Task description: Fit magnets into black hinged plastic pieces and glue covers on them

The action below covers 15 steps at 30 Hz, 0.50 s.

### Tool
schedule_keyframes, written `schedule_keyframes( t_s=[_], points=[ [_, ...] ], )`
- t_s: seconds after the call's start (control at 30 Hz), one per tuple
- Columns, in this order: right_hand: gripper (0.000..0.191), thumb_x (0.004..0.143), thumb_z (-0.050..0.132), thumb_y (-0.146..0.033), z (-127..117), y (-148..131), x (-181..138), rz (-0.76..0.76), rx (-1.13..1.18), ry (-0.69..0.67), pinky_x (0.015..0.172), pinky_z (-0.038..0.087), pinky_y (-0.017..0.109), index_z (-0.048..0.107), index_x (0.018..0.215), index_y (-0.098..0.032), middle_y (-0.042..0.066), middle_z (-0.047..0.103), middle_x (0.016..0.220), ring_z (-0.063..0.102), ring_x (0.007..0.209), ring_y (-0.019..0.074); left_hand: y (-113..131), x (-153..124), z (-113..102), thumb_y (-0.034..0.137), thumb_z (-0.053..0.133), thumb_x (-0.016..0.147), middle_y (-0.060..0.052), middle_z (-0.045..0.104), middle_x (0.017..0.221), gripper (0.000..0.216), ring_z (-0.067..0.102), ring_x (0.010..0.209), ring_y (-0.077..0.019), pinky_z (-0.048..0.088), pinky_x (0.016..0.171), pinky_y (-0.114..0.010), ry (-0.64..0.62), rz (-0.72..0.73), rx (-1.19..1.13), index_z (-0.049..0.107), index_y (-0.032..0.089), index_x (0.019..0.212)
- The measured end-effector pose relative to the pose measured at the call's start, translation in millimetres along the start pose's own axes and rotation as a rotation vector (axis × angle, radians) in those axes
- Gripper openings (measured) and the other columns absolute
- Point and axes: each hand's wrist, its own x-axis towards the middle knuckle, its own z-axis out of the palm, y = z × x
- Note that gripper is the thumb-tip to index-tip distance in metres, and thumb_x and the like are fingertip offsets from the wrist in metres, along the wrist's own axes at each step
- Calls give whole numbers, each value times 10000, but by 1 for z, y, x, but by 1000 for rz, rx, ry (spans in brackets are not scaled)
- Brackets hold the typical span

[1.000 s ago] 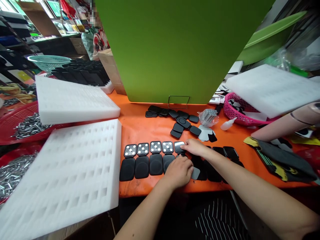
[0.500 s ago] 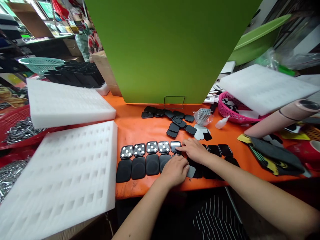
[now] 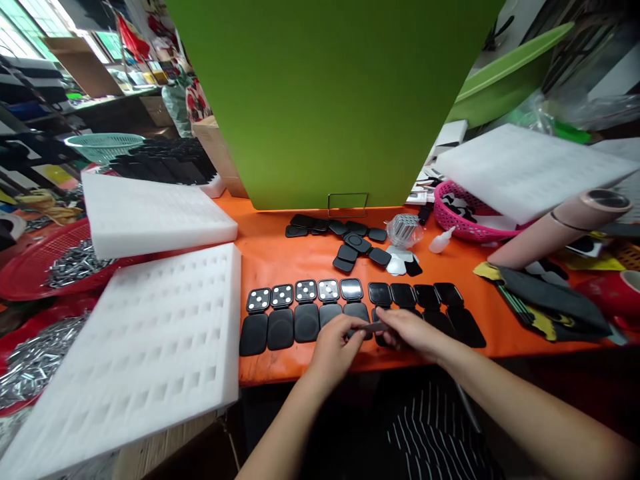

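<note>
Head view: the thin gray plate (image 3: 371, 327) spans the gap between the hands, over the row of black pads (image 3: 306, 323). Left hand (image 3: 331, 348) thumb and fingers are clamped on its left end; right hand (image 3: 413, 330) fingers pinch its right end.

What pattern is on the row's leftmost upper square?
The leftmost upper square has white dots, shown in the head view.

An orange tabletop (image 3: 270, 250) bears a row of dark hinged pads (image 3: 307, 323), a loose cluster of others (image 3: 358, 243) beyond, a white bottle (image 3: 440, 242) and a bag (image 3: 393, 234) of, apparently, metal rods (image 3: 406, 225).
</note>
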Motion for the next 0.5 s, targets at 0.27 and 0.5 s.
schedule_keyframes(
  t_s=[0.27, 0.5],
  points=[
    [315, 681, 688, -385, 29, 3, -18, 139, 479, -286, 445, 272, 163, 464, 690, -164, -41, 449, 593, 398, 503, 58, -11, -24, -17, 38, 460, 765, -27, 580, 1003, 320, 540, 953, -134, 439, 847, -257, 53, 93, 44, 623, 240, 954],
    [285, 703, 620, -423, 11, -26, 25, -223, -4, 34, 538, 354, 223, 502, 698, -163, -23, 515, 617, 457, 548, 98, -31, -11, -23, 174, 418, 850, -47, 591, 1047, 243, 544, 958, -179, 446, 869, -338, 93, 100, 444, 567, 209, 1039]
  ],
)
